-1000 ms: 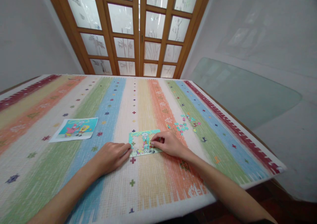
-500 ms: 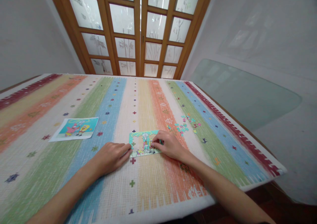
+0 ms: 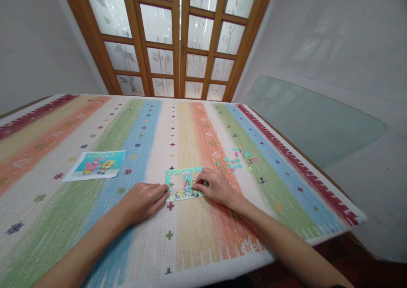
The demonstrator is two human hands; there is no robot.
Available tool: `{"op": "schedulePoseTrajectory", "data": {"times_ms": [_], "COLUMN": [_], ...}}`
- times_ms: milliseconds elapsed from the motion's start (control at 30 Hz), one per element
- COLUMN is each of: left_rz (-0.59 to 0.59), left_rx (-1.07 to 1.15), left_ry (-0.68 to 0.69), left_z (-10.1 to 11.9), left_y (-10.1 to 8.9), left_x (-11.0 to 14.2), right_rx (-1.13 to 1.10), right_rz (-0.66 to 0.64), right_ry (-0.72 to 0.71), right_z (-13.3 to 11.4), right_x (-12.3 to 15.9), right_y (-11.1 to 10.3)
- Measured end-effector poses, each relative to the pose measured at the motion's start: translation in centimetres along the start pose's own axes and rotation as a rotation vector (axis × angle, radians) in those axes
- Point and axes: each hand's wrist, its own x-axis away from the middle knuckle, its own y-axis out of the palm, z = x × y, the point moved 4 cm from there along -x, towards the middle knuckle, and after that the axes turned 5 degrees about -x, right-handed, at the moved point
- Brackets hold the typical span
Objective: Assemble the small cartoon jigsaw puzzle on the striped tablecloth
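A partly assembled jigsaw puzzle [image 3: 186,178] lies flat on the striped tablecloth. Its turquoise border and a middle strip with a cartoon figure are joined, and cloth shows through the gaps on either side. My left hand [image 3: 143,201] rests at the puzzle's left edge, fingers closed together with the tips gripping the border. Over the right half, my right hand [image 3: 216,186] pinches a small puzzle piece [image 3: 194,187] between thumb and index finger. That piece is mostly hidden by the fingertips, and the hand covers the puzzle's right edge.
Loose puzzle pieces [image 3: 234,165] lie scattered beyond my right hand. A printed picture [image 3: 101,166] of cartoon characters lies to the left on the tablecloth [image 3: 152,241]. Wooden doors [image 3: 178,59] with glass panes stand behind the table, and a glass panel [image 3: 311,118] leans by the right wall.
Both hands stay almost in the same place at the puzzle. The right fingertips have shifted very slightly to the left.
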Motion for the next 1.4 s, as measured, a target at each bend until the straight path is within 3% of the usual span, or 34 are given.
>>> {"op": "schedulePoseTrajectory", "data": {"times_ms": [167,333,433,600,900,1400], "left_rz": [-0.008,0.027,0.034,0.03,0.029,0.025], "left_rx": [0.022,0.072,0.056,0.067,0.089,0.021], "left_ry": [-0.01,0.007,0.02,0.004,-0.007,0.018], "left_z": [-0.1,-0.3,-0.2,-0.3,-0.4,-0.3], "left_y": [0.2,0.1,0.0,0.1,0.2,0.1], "left_x": [0.1,0.2,0.1,0.2,0.2,0.2], "right_rx": [0.046,0.145,0.197,0.234,0.172,0.12], "right_rz": [0.048,0.24,0.218,0.103,0.137,0.064], "right_ry": [-0.001,0.135,0.203,0.221,0.203,0.164], "right_z": [0.6,4.3,6.5,7.8,8.8,8.9], "right_x": [-0.4,-1.0,-0.9,-0.7,-1.0,-1.0], "right_y": [-0.6,-4.4,-5.9,-5.6,-5.8,-6.3]}}
